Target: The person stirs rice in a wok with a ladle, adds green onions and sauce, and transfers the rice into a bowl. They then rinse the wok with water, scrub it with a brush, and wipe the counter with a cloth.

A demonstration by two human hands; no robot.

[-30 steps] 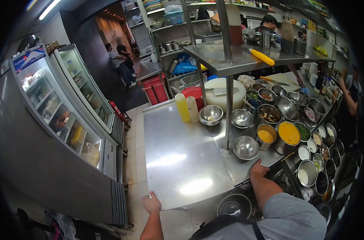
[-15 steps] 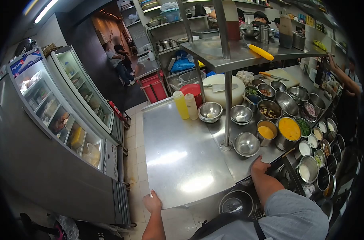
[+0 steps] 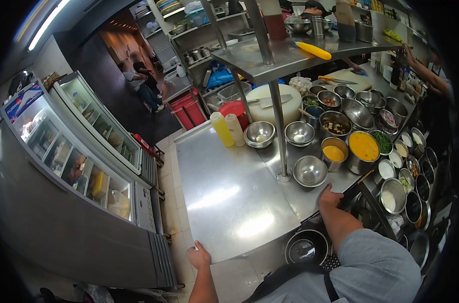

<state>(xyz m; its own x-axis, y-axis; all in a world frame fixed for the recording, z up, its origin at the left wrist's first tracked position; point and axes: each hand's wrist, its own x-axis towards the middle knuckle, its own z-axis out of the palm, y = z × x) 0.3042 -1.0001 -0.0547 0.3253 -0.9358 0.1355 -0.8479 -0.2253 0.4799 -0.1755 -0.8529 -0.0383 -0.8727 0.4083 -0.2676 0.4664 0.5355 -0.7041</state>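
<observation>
The person stands at the near edge of a flat stainless steel worktable (image 3: 224, 197). All positions are taken from the upright steel post (image 3: 279, 126) that rises from the tabletop.

The left hand (image 3: 199, 256) is well to the near left of the post, at the table's near corner. Its fingers are closed over the corner edge. The right hand (image 3: 330, 197) is to the near right of the post and lies on the table's front edge. Whether its fingers clamp the edge cannot be told.

A small empty steel bowl (image 3: 310, 171) sits just right of the post's foot, close to the right hand but apart from it. Further right of the post stand a steel pot of orange sauce (image 3: 334, 153) and a larger steel pot of yellow sauce (image 3: 364, 147), side by side.

Behind the post to the left stand a yellow squeeze bottle (image 3: 222, 130) and a pale squeeze bottle (image 3: 235, 130), touching. A steel bowl (image 3: 260, 134) sits just beside them.

The post carries a steel upper shelf (image 3: 249, 58), on which lies a yellow-handled tool (image 3: 314, 50). Far left of the post, across the floor, stand glass-door refrigerators (image 3: 88, 146).
</observation>
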